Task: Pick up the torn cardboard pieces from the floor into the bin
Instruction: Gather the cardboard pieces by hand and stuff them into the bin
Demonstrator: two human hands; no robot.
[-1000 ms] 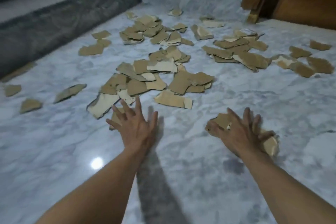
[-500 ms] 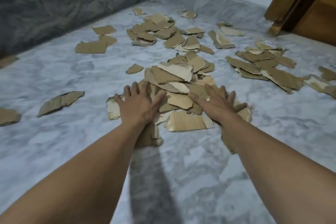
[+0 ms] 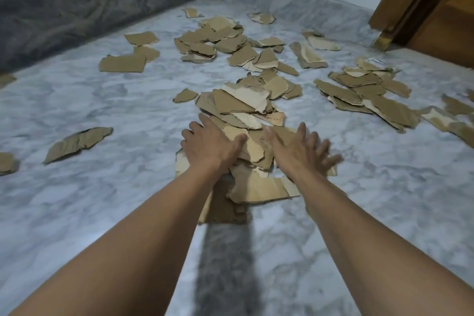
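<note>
Torn brown cardboard pieces lie scattered over the marble floor [image 3: 128,213]. A heap of them [image 3: 246,110] is bunched in front of me. My left hand [image 3: 207,143] lies flat on the heap's left side, fingers spread and palm down. My right hand [image 3: 300,149] rests on its right side, fingers spread and slightly blurred. Neither hand has a piece closed in its fingers. A larger piece [image 3: 259,187] sticks out between my forearms. More pieces lie farther back [image 3: 218,33] and to the right [image 3: 364,90]. No bin is in view.
A dark grey stone step [image 3: 89,7] rises at the back left. A marble skirting and white wall [image 3: 295,0] close the far side. A wooden door frame [image 3: 400,2] stands at the top right. Loose pieces [image 3: 77,142] lie at the left.
Both hands came together from apart and pushed the pieces into one heap. The view has moved forward and closer to the pile.
</note>
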